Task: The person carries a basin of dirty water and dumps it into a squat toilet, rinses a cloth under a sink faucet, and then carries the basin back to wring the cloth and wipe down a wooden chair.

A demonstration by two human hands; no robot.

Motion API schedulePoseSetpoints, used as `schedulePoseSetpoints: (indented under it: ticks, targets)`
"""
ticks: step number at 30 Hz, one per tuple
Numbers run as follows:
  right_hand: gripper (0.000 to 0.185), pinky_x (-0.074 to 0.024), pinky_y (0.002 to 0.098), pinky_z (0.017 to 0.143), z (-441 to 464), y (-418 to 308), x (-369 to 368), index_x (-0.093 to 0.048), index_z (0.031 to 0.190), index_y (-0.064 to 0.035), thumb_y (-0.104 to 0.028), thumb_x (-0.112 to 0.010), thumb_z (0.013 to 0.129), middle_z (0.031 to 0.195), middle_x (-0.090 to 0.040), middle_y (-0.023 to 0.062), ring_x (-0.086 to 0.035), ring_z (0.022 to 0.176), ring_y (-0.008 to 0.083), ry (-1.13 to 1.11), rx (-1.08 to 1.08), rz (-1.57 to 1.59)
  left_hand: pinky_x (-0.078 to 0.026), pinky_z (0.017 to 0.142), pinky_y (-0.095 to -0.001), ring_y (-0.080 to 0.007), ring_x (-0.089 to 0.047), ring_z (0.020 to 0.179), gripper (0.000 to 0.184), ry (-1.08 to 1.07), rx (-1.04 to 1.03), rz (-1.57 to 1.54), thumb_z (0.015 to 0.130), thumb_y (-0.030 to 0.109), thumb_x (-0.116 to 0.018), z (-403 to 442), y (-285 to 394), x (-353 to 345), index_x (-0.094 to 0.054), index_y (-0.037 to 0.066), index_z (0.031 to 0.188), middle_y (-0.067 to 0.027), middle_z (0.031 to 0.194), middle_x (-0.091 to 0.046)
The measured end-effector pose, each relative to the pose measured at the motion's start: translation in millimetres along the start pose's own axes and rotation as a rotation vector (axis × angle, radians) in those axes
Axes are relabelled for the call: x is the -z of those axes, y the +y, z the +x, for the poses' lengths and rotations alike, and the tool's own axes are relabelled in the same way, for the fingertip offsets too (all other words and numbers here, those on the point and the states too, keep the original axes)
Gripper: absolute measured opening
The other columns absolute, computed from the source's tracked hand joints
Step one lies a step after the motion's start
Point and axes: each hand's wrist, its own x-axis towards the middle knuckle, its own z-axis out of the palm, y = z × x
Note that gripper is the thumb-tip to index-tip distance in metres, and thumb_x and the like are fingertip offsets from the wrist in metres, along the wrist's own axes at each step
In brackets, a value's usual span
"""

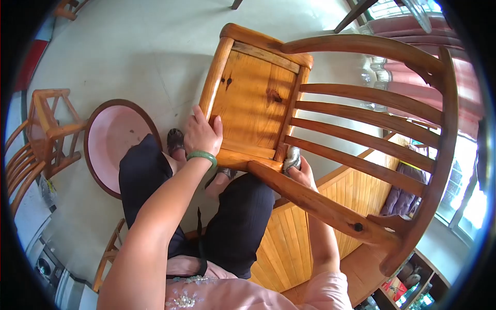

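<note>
A wooden chair [253, 98] with a slatted back lies tipped over in front of my knees, its seat turned up toward me. My left hand [203, 135], with a green bangle on the wrist, grips the near-left edge of the seat frame, thumb on top. On the right, my right hand [304, 174] presses a crumpled grey-white cloth [292, 158] against the corner where the seat meets the back. Part of that hand's grip is hidden behind the cloth and the chair's armrest-like rail [320, 199]. The curved back slats [367, 135] reach out to the right.
A pink basin [111, 134] with a brown rim stands left of my legs. Another wooden chair [46, 124] is at far left. A slatted wood panel [281, 243] lies below right, near shelves [413, 279]. Pink curtains [413, 82] hang by the window.
</note>
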Motion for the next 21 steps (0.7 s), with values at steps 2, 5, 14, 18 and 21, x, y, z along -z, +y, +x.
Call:
schedulePoseSetpoints:
  ticks: [2, 5, 14, 18, 21]
  targets:
    - [0.042, -0.0428, 0.0288, 0.077, -9, -14, -11, -0.048, 0.109, 0.0029, -0.009, -0.058, 0.07, 0.095, -0.057, 0.0111, -0.054, 0.086, 0.0169, -0.002, -0.023, 0.09, -0.048, 0.065, -0.0416, -0.034, -0.055, 0.08, 0.061, 0.0, 0.001, 0.0, 0.082, 0.04, -0.047, -1, -1, 0, -0.026, 0.0, 0.123, -0.0193, 0.092, -0.05]
    - [0.051, -0.0426, 0.0366, 0.082, -13, -23, -24, -0.046, 0.11, 0.0056, -0.012, -0.063, 0.066, 0.108, -0.05, 0.0258, -0.052, 0.092, 0.0366, 0.117, 0.242, -0.582, -0.048, 0.065, -0.0418, -0.0342, -0.055, 0.08, 0.061, 0.002, -0.003, -0.001, 0.082, 0.04, -0.047, 0, -1, 0, -0.026, 0.0, 0.122, -0.0192, 0.092, -0.05]
    - [0.033, -0.0401, 0.0421, 0.086, -41, -38, -74, -0.053, 0.101, -0.0014, 0.0, -0.05, 0.068, 0.106, -0.052, 0.0136, -0.046, 0.103, 0.0326, 0.296, 0.821, -0.884, -0.045, 0.072, -0.0452, -0.0374, -0.054, 0.086, 0.058, 0.04, 0.004, -0.023, 0.082, 0.04, -0.045, -1, 1, -4, -0.032, -0.001, 0.121, -0.0221, 0.097, -0.051]
    - [0.024, -0.0404, 0.0397, 0.086, -21, -4, -73, -0.056, 0.096, -0.0008, -0.001, -0.051, 0.073, 0.1, -0.055, 0.0122, -0.051, 0.097, 0.0307, 0.274, 0.932, -0.538, -0.045, 0.072, -0.0451, -0.0371, -0.054, 0.085, 0.06, 0.074, -0.013, -0.031, 0.082, 0.04, -0.047, 0, -1, -8, -0.029, 0.0, 0.123, -0.0224, 0.096, -0.051]
    - [0.021, -0.0384, 0.0384, 0.089, -38, 6, -79, -0.057, 0.101, -0.005, -0.012, -0.05, 0.083, 0.106, -0.055, 0.0112, -0.053, 0.098, 0.0265, 0.282, 0.507, 0.089, -0.044, 0.074, -0.0453, -0.0374, -0.054, 0.087, 0.064, 0.002, 0.021, -0.036, 0.08, 0.041, -0.049, 1, 2, 0, -0.027, 0.001, 0.125, -0.0233, 0.098, -0.051]
